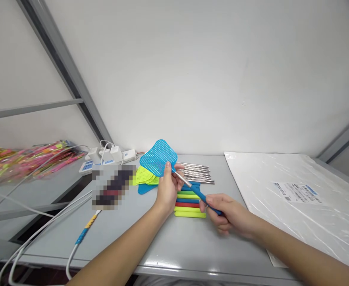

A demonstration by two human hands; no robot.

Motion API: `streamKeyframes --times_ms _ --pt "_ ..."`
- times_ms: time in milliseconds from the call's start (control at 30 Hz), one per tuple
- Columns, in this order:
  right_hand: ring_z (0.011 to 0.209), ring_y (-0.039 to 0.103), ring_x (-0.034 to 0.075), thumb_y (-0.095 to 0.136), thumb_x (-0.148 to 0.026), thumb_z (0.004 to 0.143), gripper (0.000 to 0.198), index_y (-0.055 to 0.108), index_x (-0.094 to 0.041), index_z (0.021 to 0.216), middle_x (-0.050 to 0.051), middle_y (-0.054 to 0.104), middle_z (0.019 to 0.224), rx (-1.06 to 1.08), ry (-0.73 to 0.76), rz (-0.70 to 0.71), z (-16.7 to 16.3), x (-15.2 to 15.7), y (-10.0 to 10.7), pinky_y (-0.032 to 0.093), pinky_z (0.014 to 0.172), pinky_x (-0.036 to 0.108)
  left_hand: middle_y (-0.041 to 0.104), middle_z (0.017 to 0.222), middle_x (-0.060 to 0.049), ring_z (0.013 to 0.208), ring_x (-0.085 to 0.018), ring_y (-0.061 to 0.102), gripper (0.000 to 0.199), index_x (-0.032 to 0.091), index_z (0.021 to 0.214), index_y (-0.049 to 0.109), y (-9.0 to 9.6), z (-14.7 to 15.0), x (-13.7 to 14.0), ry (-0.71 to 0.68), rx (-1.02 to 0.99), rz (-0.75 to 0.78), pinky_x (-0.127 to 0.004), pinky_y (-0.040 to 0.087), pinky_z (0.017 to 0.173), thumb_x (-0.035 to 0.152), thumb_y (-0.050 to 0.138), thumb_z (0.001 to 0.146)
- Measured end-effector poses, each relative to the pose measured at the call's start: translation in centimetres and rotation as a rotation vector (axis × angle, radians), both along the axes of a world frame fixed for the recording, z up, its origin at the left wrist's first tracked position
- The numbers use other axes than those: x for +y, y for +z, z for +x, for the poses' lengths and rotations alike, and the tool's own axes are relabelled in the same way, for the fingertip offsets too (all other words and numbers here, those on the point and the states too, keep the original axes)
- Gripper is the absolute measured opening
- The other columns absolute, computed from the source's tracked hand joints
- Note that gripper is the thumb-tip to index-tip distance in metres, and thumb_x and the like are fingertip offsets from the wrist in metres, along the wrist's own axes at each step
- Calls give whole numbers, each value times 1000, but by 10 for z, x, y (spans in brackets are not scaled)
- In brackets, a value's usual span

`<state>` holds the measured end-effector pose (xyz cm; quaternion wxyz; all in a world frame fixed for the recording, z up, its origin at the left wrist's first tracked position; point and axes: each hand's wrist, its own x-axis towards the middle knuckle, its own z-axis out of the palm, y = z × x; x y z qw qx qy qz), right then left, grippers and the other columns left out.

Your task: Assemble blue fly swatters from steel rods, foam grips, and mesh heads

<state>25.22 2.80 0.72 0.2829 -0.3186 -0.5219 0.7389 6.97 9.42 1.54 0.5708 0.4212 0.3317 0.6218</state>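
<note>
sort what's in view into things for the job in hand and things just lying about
Likely the job:
blue mesh head on metal rod, left hand
blue sleeve, right hand
loose rods, loose sleeves, loose mesh heads

Likely just lying about:
power strip, chargers
white cables
wrapped white package
bagged colourful items

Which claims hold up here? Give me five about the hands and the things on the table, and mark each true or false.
1. The left hand holds the blue fly swatter head near its base. True.
2. The right hand grips a red sleeve. False: it grips a blue grip sleeve.
3. Loose metal rods lie beyond the loose coloured grip sleeves. True.
4. The plastic-wrapped white package lies left of the loose sleeves. False: the package lies to their right.
5. Yellow-green mesh swatter heads lie left of the loose rods. True.
</note>
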Motion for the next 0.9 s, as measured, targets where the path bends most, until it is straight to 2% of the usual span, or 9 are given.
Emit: streamKeyframes --times_ms 67,133,300,400,500,633,700,800,900 --pt "33 15 7 37 -53 95 38 55 -20 92 -13 28 42 37 40 -12 -2 -1 0 33 37 22 44 54 5 43 -7 36 49 17 87 64 0 0 0 -4 11 12 -19 34 45 60 41 91" --pt "35 22 8 36 -52 96 38 55 -20 91 -11 32 44 -73 5 113 -4 -2 0 34 40 22 45 56 4 43 -6 35 50 16 87 64 1 0 -1 -2 32 19 -19 33 44 60 41 91" --pt "56 48 13 39 -41 98 34 64 -19 100 2 59 67 -746 -368 952 -4 -6 -6 32 57 26 44 56 4 44 -7 36 51 16 89 66 1 -1 0 78 93 15 -20 33 45 61 41 91" --pt "63 55 16 38 -37 98 37 61 -18 120 7 66 77 -880 -457 1151 -2 -7 -9 34 61 28 41 52 4 45 -7 37 52 16 89 67 0 -1 0 105 130 18 -20 34 46 61 39 92" --pt "59 53 14 40 -41 97 35 65 -19 108 3 64 72 -692 -367 938 -4 -8 -2 35 59 27 43 55 4 44 -8 35 52 17 89 67 1 0 -1 95 154 26 -21 32 45 61 39 92" --pt "34 32 9 40 -52 94 43 63 -18 108 -9 43 44 -209 -101 254 -6 -7 8 34 43 23 44 57 4 44 -7 35 50 17 88 66 2 0 -1 76 152 23 -21 34 46 60 41 91" --pt "30 33 9 41 -53 93 46 61 -16 113 -8 46 42 -89 0 82 -4 -4 11 34 41 23 45 57 5 43 -7 35 49 18 89 66 3 1 -2 52 147 26 -21 35 47 60 40 91" --pt "43 45 10 47 -48 92 39 65 -15 98 -3 56 51 -169 16 152 -2 -2 14 36 48 23 50 61 3 43 -8 36 50 18 90 66 2 3 -5 -4 201 12 -22 35 47 61 41 90" --pt "52 38 9 51 -45 90 32 62 -17 79 -5 50 58 -349 -55 334 -1 -3 16 30 50 22 52 62 2 46 -9 41 50 17 90 67 1 7 -12 -122 348 20 -23 36 49 61 41 90"
